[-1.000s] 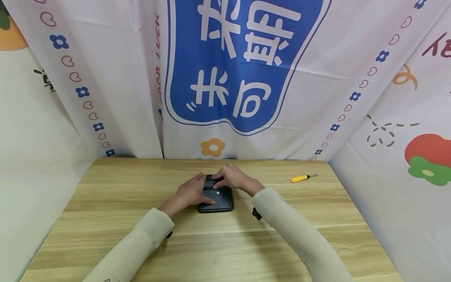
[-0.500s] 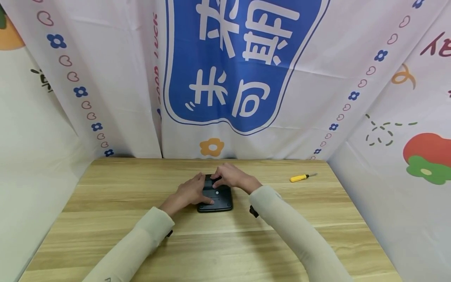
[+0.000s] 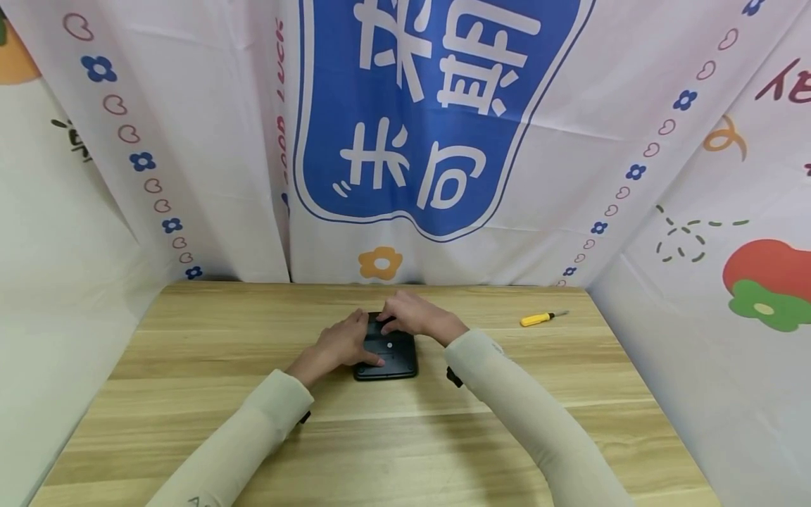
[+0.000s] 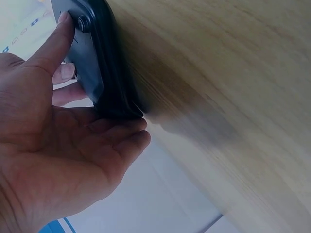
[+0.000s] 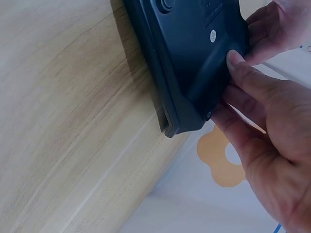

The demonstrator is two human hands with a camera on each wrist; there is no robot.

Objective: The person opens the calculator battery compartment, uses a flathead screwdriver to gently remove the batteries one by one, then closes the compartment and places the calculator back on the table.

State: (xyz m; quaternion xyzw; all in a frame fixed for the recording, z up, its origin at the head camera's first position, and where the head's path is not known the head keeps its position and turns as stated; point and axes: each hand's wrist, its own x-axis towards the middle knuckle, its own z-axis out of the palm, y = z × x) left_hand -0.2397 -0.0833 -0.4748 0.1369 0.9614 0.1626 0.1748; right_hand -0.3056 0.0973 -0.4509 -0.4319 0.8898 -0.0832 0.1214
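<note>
A black calculator (image 3: 398,361) lies on the wooden table with its underside up, showing rubber feet and a round white sticker (image 5: 213,36). My left hand (image 3: 341,343) holds its left side, thumb flat on the underside and fingers along the edge. At the raised far end, my right hand (image 3: 415,315) pinches the calculator, its thumb on the underside and its other fingers over the back edge. In the right wrist view, the right thumb (image 5: 236,59) presses near the slope of that raised part. The face of the calculator is hidden against the table.
To the right, a yellow-handled screwdriver (image 3: 537,320) lies on the table (image 3: 380,451). A white printed cloth (image 3: 253,232) hangs behind the back edge, and more cloth stands at both sides.
Hands and calculator keep nearly the same pose. The whole head view has shifted very slightly.
</note>
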